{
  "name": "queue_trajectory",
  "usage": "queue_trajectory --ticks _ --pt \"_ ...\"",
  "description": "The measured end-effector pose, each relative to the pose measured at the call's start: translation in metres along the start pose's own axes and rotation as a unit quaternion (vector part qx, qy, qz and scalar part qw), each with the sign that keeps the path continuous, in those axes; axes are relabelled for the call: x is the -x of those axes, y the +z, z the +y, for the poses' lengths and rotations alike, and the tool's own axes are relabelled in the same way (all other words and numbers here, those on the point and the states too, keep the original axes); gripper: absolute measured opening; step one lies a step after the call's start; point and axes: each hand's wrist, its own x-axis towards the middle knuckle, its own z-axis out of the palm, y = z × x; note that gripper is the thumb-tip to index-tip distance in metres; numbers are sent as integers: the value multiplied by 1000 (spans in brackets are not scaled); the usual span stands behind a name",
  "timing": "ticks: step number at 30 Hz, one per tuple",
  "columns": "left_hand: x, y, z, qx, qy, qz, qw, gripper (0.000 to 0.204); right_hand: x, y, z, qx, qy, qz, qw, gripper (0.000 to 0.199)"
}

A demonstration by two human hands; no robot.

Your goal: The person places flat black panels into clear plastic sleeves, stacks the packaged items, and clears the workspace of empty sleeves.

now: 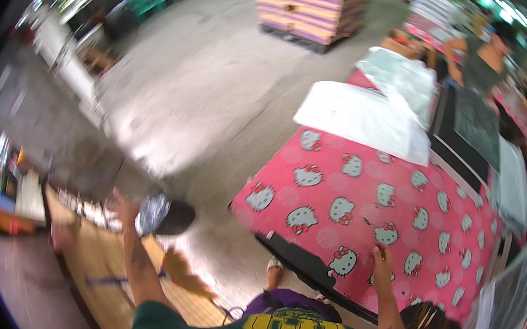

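Note:
My left hand [123, 206] reaches out to the left, slightly blurred, its fingers apart and nothing visible in it. Right beside it is a dark rounded object with a shiny silver part [152, 213]; whether the hand touches it I cannot tell. My right hand [384, 261] is over the near part of a pink table cover [320, 188] printed with white cartoon cat faces. Its thumb and fingers are apart, and I see nothing held in them. On the far part of this cover lies a white plastic sheet [355, 115], with a pale translucent one [399, 76] behind it.
A black flat box or panel [464, 133] rests on the table's far right, near another person [487, 60]. Clear plastic [506, 306] hangs at the right. Striped stacked boxes [303, 5] stand on the floor beyond. Wooden boards [90, 261] lie at lower left.

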Motion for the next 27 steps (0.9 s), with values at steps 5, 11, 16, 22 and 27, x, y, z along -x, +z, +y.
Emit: queue_trajectory --ticks 5,11,16,22,27 --pt "54 -18 202 234 291 63 925 55 16 -26 -9 29 12 124 992 25" --pt "289 -73 359 402 586 -104 696 56 66 -142 -41 -38 7 335 942 37" --pt "511 -175 426 459 721 -255 453 59 177 -343 -76 79 -107 604 786 49" --pt "765 -248 470 440 777 -369 258 69 289 -654 -9 246 45 711 657 75" --pt "962 -255 540 359 646 -610 285 76 265 -747 44 -139 201 461 853 99"
